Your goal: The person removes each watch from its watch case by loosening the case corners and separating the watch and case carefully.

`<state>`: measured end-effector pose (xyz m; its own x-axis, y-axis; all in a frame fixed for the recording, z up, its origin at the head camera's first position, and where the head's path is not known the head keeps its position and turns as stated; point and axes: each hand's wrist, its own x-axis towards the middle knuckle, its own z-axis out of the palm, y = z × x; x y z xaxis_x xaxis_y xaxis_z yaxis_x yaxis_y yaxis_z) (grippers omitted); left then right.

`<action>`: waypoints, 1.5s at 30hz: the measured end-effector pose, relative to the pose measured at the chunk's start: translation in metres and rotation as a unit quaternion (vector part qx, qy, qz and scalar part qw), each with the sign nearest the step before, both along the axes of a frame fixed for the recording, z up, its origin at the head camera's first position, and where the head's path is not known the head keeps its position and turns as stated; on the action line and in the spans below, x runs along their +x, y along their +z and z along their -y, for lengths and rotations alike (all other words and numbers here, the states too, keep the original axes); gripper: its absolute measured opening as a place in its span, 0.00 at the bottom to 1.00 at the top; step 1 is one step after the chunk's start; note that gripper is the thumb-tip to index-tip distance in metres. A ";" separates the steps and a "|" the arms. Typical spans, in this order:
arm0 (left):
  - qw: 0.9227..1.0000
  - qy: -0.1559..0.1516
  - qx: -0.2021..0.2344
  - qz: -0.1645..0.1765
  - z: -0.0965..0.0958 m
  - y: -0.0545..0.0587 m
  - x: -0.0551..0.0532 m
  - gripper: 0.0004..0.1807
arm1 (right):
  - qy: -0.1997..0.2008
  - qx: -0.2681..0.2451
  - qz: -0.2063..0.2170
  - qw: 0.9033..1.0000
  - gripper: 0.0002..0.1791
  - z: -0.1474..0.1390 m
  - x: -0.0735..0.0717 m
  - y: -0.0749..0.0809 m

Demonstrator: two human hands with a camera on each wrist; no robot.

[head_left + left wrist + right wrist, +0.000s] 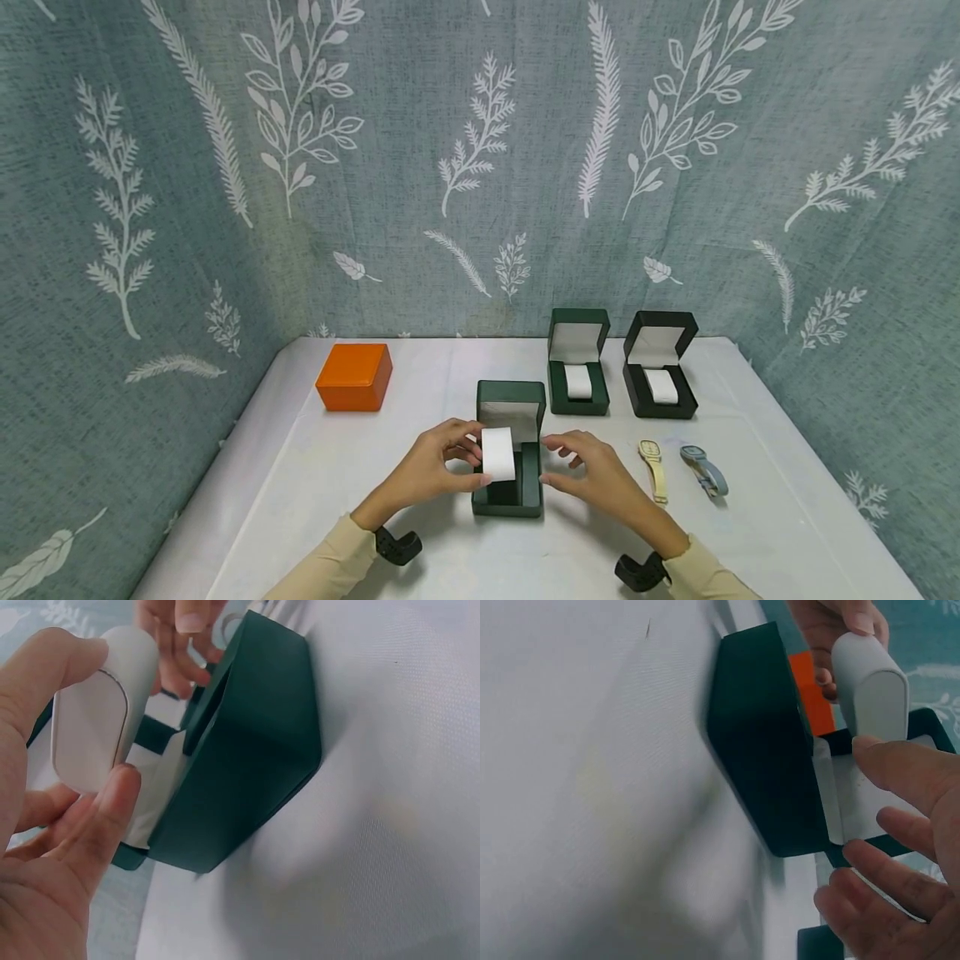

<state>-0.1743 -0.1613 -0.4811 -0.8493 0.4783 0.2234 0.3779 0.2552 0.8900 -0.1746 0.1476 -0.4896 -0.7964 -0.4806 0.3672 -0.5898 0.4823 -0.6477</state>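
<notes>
My left hand pinches a white watch cushion between thumb and fingers, over a green watch box with its lid raised. In the left wrist view the cushion shows its flat rounded end, held above the box. My right hand is at the box's right side with fingers spread and nothing in them. The right wrist view has that hand's thumb overlapping the lower end of the cushion.
Behind to the right stand another open green watch box and an open black one, each with a white cushion. A yellow watch and a blue-grey watch lie at the right. A closed orange box sits back left.
</notes>
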 end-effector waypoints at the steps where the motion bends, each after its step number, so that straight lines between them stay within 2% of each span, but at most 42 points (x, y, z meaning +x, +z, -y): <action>1: 1.000 0.000 0.000 0.000 0.000 0.000 0.000 0.39 | 0.003 -0.003 0.001 1.000 0.28 0.000 0.000 0.000; 6: 1.000 -0.001 -0.001 0.002 0.001 0.001 0.000 0.39 | 0.009 -0.013 0.027 1.000 0.27 0.002 0.000 0.002; 10: 1.000 -0.003 -0.003 -0.010 0.001 0.000 0.000 0.39 | 0.015 -0.003 0.036 0.999 0.28 0.005 0.000 0.003; 16: 1.000 0.001 -0.015 -0.022 0.001 -0.005 -0.001 0.38 | 0.020 0.028 0.047 0.998 0.31 0.008 0.000 0.004; 23: 0.997 0.022 -0.058 -0.049 0.003 -0.007 -0.002 0.38 | 0.002 0.072 0.051 0.996 0.35 0.014 0.001 0.008; 29: 0.994 0.024 -0.080 -0.066 0.004 -0.010 -0.003 0.37 | 0.002 0.108 0.061 0.992 0.38 0.016 -0.002 0.007; 38: 0.993 0.014 -0.098 -0.068 0.000 -0.017 -0.006 0.37 | 0.020 0.101 0.075 0.992 0.38 0.015 -0.003 0.004; 45: 0.989 0.016 -0.128 -0.078 -0.005 -0.019 -0.008 0.38 | 0.022 0.093 0.079 0.992 0.39 0.015 -0.002 0.004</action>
<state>-0.1824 -0.1561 -0.5006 -0.8294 0.5103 0.2274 0.4937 0.4790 0.7258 -0.1765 0.1329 -0.4859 -0.8137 -0.5639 0.1409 -0.5105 0.5776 -0.6370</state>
